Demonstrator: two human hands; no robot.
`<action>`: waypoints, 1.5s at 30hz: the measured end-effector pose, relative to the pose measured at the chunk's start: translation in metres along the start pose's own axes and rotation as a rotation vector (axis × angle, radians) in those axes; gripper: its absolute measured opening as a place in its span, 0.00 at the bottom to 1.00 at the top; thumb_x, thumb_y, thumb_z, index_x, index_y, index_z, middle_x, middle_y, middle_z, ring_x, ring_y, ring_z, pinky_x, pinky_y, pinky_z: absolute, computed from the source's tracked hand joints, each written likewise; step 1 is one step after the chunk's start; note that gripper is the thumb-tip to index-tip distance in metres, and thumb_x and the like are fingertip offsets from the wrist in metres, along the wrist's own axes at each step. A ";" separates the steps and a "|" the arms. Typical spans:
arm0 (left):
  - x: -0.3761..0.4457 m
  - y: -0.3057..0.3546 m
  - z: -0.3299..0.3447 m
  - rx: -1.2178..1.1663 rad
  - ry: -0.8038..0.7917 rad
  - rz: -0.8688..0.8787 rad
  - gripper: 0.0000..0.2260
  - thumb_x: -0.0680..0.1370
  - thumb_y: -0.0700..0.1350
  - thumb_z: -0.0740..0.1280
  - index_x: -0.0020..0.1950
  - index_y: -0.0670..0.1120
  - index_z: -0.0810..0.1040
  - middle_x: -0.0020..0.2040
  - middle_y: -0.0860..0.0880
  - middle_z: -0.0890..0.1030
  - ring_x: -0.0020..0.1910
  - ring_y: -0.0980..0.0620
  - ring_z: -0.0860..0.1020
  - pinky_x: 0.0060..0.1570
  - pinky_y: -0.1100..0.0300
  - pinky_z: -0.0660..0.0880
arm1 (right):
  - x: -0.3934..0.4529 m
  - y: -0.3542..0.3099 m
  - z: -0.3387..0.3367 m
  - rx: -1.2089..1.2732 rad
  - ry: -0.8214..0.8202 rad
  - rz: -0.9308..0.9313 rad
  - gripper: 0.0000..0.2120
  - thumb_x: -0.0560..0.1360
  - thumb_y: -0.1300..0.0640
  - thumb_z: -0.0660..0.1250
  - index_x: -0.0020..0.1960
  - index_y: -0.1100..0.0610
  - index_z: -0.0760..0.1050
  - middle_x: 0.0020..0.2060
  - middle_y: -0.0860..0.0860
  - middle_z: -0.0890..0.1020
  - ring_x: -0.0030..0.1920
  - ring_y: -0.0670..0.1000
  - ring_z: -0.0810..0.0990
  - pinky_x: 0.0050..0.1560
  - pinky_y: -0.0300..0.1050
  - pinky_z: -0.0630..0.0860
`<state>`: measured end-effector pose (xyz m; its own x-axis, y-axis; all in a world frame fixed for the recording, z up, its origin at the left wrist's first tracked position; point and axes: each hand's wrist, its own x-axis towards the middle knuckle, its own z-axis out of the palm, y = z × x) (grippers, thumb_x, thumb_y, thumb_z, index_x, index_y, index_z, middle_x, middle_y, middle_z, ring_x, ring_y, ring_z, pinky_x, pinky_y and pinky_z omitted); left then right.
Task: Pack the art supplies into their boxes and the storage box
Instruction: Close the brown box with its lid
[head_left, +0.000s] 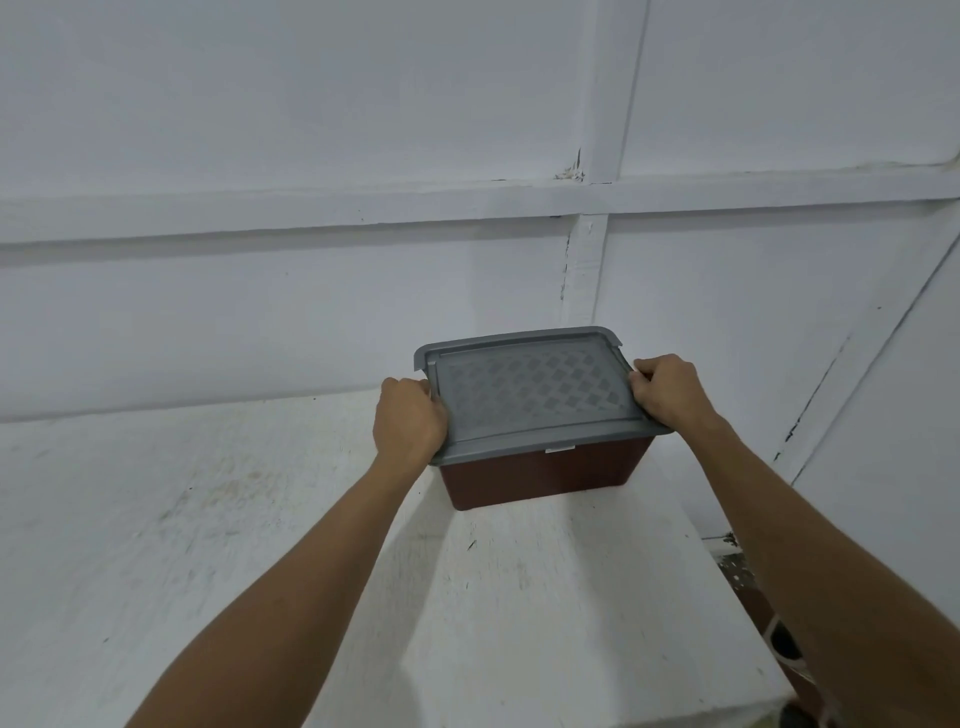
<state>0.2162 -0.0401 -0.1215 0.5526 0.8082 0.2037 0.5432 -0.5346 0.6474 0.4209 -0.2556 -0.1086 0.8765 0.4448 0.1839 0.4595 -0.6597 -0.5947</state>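
Contents hidden under closed grey patterned plastic lid (527, 387) of dark brown plastic storage box (540, 475). Box sits at far right end of scuffed white-painted bench (208, 519), near white panelled wall (311, 130), long axis running left-right. Left hand (408, 421) and right hand (670, 387) each in curled grip on lid's short edges; fingertips hidden.

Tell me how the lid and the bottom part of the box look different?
The lid is grey, while the box body under it is dark reddish brown. The lid is flat with a checked pattern on top; the box body is deep with plain sides. The lid sticks out wider than the box body. Both are held together: the left hand and right hand grip the lid's side edges.
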 end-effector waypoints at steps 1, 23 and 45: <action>-0.002 0.002 0.001 0.017 0.000 0.022 0.14 0.78 0.44 0.60 0.35 0.40 0.72 0.42 0.39 0.74 0.36 0.45 0.74 0.36 0.58 0.69 | -0.002 -0.001 -0.001 -0.005 -0.016 -0.015 0.14 0.78 0.60 0.59 0.42 0.69 0.77 0.35 0.62 0.79 0.42 0.61 0.77 0.39 0.45 0.71; 0.004 -0.037 -0.031 0.114 -0.170 0.120 0.15 0.81 0.46 0.54 0.63 0.44 0.73 0.57 0.39 0.79 0.51 0.42 0.76 0.52 0.53 0.73 | -0.049 -0.038 0.008 -0.015 -0.273 -0.105 0.30 0.78 0.49 0.61 0.75 0.58 0.57 0.64 0.59 0.73 0.60 0.57 0.74 0.55 0.42 0.68; 0.055 -0.293 -0.243 0.055 -0.074 -0.169 0.22 0.80 0.53 0.60 0.73 0.50 0.68 0.68 0.43 0.74 0.67 0.42 0.71 0.67 0.52 0.66 | -0.116 -0.280 0.230 0.154 -0.253 -0.264 0.30 0.72 0.44 0.66 0.67 0.59 0.64 0.46 0.54 0.73 0.45 0.53 0.73 0.42 0.42 0.69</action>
<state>-0.0663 0.2208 -0.1212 0.4945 0.8683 0.0402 0.6644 -0.4074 0.6266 0.1579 0.0166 -0.1436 0.6591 0.7349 0.1594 0.6208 -0.4122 -0.6668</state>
